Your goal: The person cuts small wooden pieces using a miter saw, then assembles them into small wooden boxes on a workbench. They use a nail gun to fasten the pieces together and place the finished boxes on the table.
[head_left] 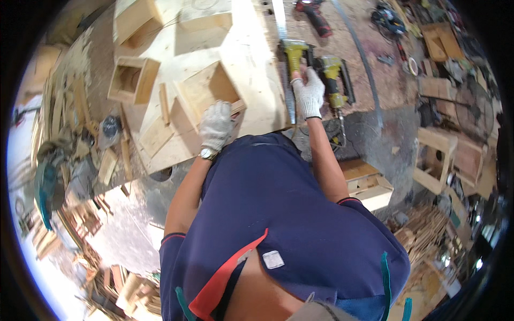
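Note:
In a white knit glove, my left hand (pixel 216 127) curls its fingers over the near right edge of an open pale wooden box (pixel 199 92). The box lies on a light board at the front of the bench. My right hand (pixel 309 97), gloved too, is wrapped round a yellow-green and black nail gun (pixel 294 53). Just right of it lies a second nail gun (pixel 334 85), yellow and black, with an air fitting at its near end. Left of the open box is a short wooden strip (pixel 164 104). Part of the left fingertips is hidden.
Other wooden boxes (pixel 133 80) stand at the bench's left and far side. A red and black power drill (pixel 316 18) lies far right, beside a grey hose (pixel 367 59). Below the bench, a wooden case (pixel 369 187) sits near my right arm. Wood offcuts (pixel 134 291) pile up lower left.

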`<state>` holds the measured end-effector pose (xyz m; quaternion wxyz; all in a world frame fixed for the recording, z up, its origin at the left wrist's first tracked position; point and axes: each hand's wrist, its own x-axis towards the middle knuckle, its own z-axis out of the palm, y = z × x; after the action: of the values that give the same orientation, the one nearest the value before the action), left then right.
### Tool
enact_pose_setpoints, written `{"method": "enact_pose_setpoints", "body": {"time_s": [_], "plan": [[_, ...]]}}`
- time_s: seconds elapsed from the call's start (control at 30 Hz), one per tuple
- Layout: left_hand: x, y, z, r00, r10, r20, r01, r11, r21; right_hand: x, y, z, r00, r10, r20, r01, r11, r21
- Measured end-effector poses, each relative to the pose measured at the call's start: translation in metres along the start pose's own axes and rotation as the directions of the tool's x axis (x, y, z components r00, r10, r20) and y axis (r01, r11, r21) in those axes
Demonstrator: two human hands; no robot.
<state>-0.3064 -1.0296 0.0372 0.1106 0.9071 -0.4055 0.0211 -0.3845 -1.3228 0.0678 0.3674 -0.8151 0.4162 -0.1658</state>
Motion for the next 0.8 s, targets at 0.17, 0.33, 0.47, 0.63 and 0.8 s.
{"method": "enact_pose_setpoints", "body": {"time_s": [0.17,0.33,0.47,0.63,0.8], "plan": [[0.004,0.000,0.005,0.999,0.027,-0.038,-0.026,1.000,0.011,0.044,0.082,-0.049,0.979,0.030,-0.200,-0.143,0.800,-0.582],[0.008,0.001,-0.006,0.997,0.067,-0.039,-0.064,0.996,0.064,0.075,0.130,-0.042,0.989,0.135,0.060,-0.080,0.831,-0.550],[0.004,0.000,-0.005,0.997,0.060,-0.046,-0.057,0.996,0.071,0.087,0.096,-0.066,0.978,0.193,0.086,-0.129,0.867,-0.482],[0.004,0.003,-0.009,0.999,0.040,0.009,-0.041,0.998,0.057,0.045,0.015,-0.131,0.976,0.065,0.206,-0.034,0.987,-0.155],[0.007,0.001,-0.007,1.000,0.012,0.027,-0.014,0.998,0.067,0.021,-0.010,-0.116,0.809,-0.004,0.588,-0.165,0.958,0.235]]}}
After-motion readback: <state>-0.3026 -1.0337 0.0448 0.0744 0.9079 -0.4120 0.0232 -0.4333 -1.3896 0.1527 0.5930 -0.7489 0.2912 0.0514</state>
